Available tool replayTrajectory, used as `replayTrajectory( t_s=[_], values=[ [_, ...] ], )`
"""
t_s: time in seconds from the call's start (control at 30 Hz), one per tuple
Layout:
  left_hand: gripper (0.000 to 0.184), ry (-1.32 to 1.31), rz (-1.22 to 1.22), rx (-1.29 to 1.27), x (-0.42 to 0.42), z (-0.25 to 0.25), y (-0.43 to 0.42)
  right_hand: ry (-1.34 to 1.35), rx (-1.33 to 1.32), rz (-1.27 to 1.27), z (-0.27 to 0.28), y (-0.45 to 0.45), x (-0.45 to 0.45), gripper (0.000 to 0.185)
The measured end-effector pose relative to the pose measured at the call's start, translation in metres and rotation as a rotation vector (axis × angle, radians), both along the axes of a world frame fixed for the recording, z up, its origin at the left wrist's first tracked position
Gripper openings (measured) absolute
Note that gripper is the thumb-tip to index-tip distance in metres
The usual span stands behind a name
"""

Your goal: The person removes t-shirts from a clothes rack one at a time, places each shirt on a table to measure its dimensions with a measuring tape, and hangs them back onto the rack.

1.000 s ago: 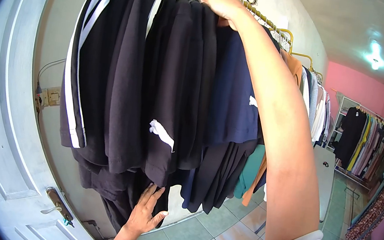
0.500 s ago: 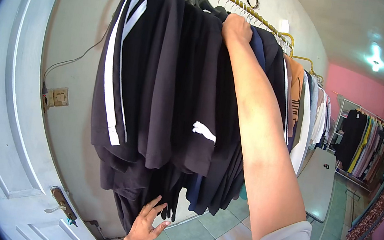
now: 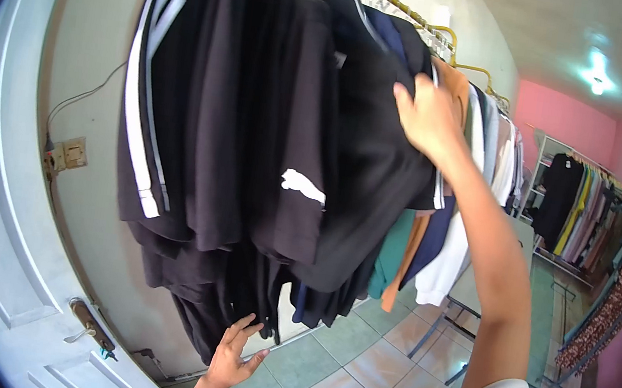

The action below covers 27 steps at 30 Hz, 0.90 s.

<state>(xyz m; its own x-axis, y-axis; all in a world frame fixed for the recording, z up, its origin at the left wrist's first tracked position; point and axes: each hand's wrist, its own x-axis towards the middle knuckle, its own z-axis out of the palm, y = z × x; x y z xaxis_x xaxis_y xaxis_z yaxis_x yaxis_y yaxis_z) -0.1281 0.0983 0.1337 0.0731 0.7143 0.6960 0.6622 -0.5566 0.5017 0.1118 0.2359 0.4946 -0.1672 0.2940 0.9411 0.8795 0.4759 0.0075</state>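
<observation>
Black garments (image 3: 219, 119) hang close together from a gold rail (image 3: 399, 3). One has white stripes down its left side, another a white logo near its hem. My right hand (image 3: 432, 120) is at the right side of a black shirt (image 3: 371, 123) turned partly front-on; its thumb and a finger are apart, and whether cloth lies under the others is hidden. My left hand (image 3: 235, 353) is low, fingers spread, beside the bottom of the dark hanging clothes, holding nothing.
A white door (image 3: 17, 155) with a handle stands at the left. White and orange clothes hang farther along the rail. Behind at the right are a table (image 3: 471, 290), a rack of clothes (image 3: 558, 199) and a brown patterned garment (image 3: 611, 300). The floor is tiled.
My right hand has come off the hanger tops and moved right and down. The black shirt beside it has turned and spread out. My left hand stays low with fingers spread.
</observation>
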Motion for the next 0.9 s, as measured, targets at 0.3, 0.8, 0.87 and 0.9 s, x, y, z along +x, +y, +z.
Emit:
replayTrajectory(
  t_s=[0.3, 0.8, 0.87, 0.9],
  values=[
    [0.026, -0.178, -0.04, 0.152, 0.084, -0.01, 0.038, 0.224, -0.502, -0.01, -0.248, -0.089, 0.152, 0.021],
    [0.042, 0.363, -0.452, 0.002, 0.349, -0.061, 0.111, 0.455, -1.0, -0.15, -0.404, -0.242, 0.427, 0.019],
    [0.03, 0.343, -0.48, -0.108, 0.4, -0.078, 0.113, 0.425, -1.034, -0.164, -0.402, -0.257, 0.47, 0.021],
    [0.029, 0.339, -0.479, -0.068, 0.426, -0.082, 0.11, 0.308, -0.998, -0.258, -0.397, -0.262, 0.489, 0.024]
  ],
)
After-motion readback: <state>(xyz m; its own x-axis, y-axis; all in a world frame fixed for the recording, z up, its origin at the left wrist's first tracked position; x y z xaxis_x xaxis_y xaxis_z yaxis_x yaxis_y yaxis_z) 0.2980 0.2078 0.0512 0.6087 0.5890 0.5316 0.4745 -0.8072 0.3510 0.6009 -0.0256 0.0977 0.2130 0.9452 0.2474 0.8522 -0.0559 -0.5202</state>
